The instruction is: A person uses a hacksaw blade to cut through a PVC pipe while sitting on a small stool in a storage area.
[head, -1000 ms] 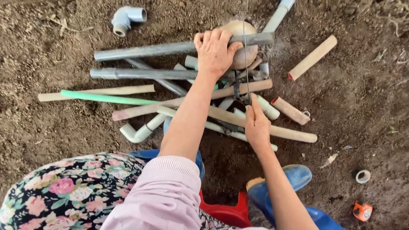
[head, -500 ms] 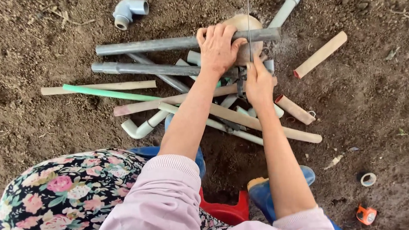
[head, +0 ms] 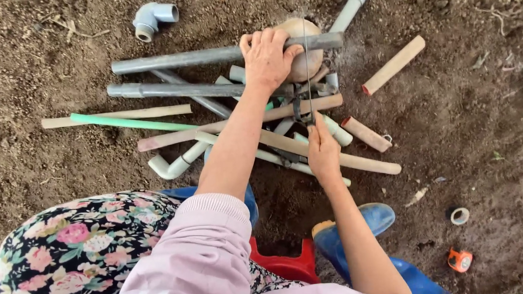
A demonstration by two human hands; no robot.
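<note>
left hand (head: 267,58) is clamped down over the long grey pipe (head: 209,56) where it rests across a round tan stone (head: 301,48) at the top of the pipe pile, and the right hand (head: 323,151) is closed around the handle of a thin hacksaw (head: 307,73) whose blade stands on the pipe just beside the fingers. i'd say long, light strokes square to the pipe are the way to go, with that holding hand pressing hard so the pipe can't roll off the stone. honestly i'd keep the fingertips back from the blade too, since it's sitting really close to them.
</note>
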